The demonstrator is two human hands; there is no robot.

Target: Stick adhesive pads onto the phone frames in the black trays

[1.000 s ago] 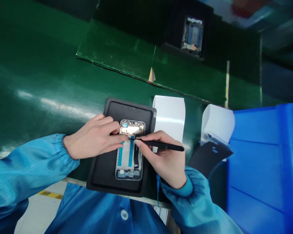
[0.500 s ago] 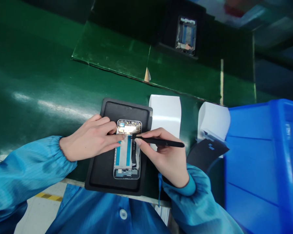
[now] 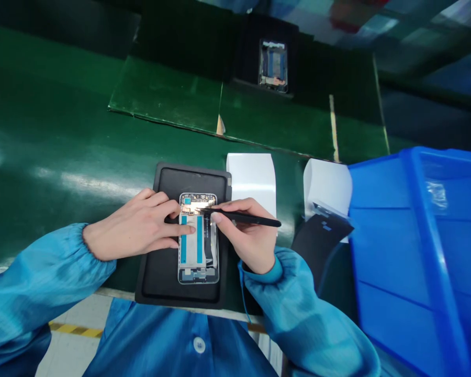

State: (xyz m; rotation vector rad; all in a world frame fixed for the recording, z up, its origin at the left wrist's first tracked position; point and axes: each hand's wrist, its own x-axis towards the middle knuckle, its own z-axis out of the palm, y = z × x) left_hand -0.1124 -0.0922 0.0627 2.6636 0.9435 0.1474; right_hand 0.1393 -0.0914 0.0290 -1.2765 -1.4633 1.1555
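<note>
An opened phone frame (image 3: 198,241) with blue strips lies on a black tray (image 3: 168,283) at the near edge of the green belt. My left hand (image 3: 135,230) rests on the tray, its fingers pressed on the frame's upper left. My right hand (image 3: 245,235) pinches a black stylus-like tool (image 3: 243,217), whose tip touches the frame's upper part near the circuit board.
Two white paper rolls (image 3: 253,178) (image 3: 326,186) stand right of the tray, with a black sheet (image 3: 317,238) below the second. A blue bin (image 3: 416,251) fills the right side. Another phone frame on a black tray (image 3: 273,65) sits farther along the belt.
The view has shifted, so everything sits further left. The tool tip has moved up the frame toward the circuit board. My left fingers remain pressed on the frame.
</note>
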